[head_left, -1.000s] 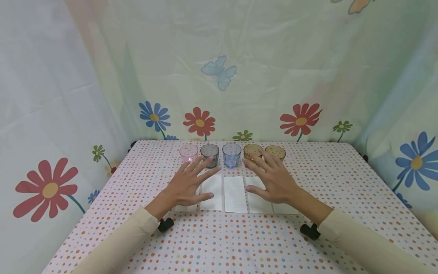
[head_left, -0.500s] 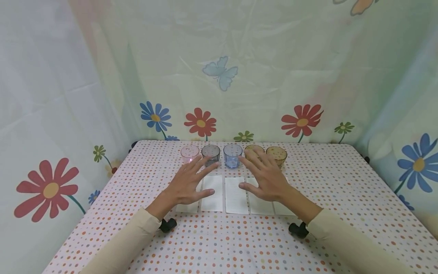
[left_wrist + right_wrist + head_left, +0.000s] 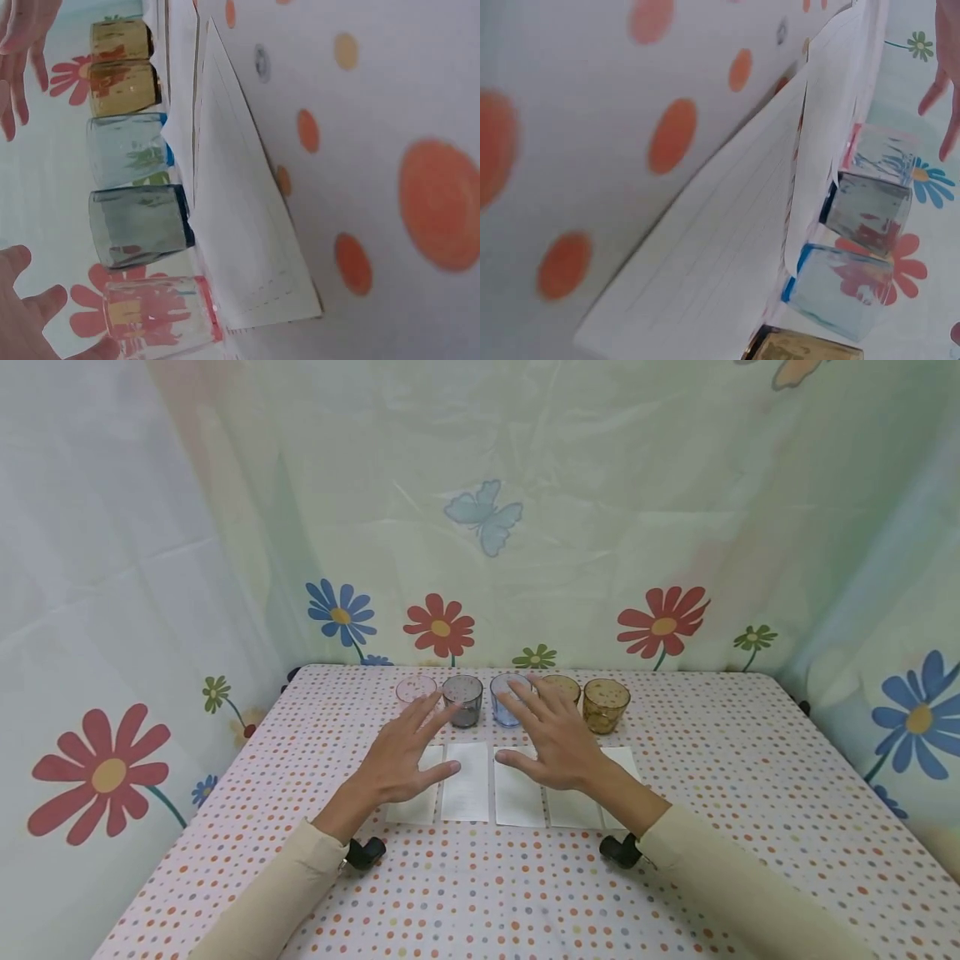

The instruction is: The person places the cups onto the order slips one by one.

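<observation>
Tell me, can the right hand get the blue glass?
Probably yes. The right hand hovers open just in front of the blue glass, fingertips already over its rim. Nothing lies between them, though the grey glass and an amber glass stand close on either side.

No words, numbers, labels or brands could be read anywhere. The paper sheets (image 3: 467,780) lying under and between the left hand (image 3: 397,760) and the right hand (image 3: 551,747) carried only faint ruled lines, seen best in the right wrist view on the nearest sheet (image 3: 727,255); no writing showed on them. The glass cups (image 3: 461,700) just beyond the fingertips bore no print or marks. The tablecloth (image 3: 712,760) had only coloured dots, and the curtain (image 3: 600,527) behind had only flowers and butterflies.
</observation>
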Action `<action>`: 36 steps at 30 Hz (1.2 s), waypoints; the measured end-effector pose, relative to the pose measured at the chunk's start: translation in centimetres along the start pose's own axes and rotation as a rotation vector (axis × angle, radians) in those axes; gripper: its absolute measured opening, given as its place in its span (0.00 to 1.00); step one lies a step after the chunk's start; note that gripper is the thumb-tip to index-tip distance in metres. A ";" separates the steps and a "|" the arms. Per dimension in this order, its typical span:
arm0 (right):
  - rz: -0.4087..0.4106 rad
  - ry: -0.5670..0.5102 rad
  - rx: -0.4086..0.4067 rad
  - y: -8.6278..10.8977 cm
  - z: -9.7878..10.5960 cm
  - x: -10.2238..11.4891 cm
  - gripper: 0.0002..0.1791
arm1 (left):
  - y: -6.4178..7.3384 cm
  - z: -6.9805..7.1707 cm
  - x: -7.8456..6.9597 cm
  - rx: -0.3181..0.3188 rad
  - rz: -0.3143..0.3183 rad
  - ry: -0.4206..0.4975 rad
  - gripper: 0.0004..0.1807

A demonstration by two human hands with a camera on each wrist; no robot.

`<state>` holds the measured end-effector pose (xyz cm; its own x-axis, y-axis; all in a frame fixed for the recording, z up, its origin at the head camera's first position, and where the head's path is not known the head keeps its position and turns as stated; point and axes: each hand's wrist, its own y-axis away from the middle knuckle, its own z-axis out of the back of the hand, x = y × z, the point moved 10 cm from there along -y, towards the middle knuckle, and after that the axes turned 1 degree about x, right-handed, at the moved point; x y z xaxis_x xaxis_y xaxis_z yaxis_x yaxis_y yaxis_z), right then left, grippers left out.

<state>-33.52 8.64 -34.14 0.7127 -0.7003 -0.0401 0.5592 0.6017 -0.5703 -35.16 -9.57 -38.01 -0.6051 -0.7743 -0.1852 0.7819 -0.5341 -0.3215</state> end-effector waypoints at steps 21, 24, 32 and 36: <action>-0.071 0.051 0.122 -3.6 -3.0 0.9 0.49 | -0.3 1.1 2.3 -0.111 0.087 0.076 0.47; -0.051 0.055 0.134 -4.0 -3.5 1.2 0.49 | -0.3 1.3 2.8 -0.123 0.101 0.097 0.47; -0.077 0.082 0.163 -5.0 -4.5 1.2 0.51 | -0.7 1.4 3.6 -0.158 0.124 0.179 0.46; -0.086 0.081 0.162 -5.7 -4.6 1.4 0.51 | -0.6 1.4 4.3 -0.165 0.153 0.199 0.46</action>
<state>-37.65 2.49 -34.75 0.6269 -0.7763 -0.0663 0.6821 0.5880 -0.4348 -37.98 -13.02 -37.30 -0.5127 -0.7507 -0.4166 0.8410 -0.3413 -0.4198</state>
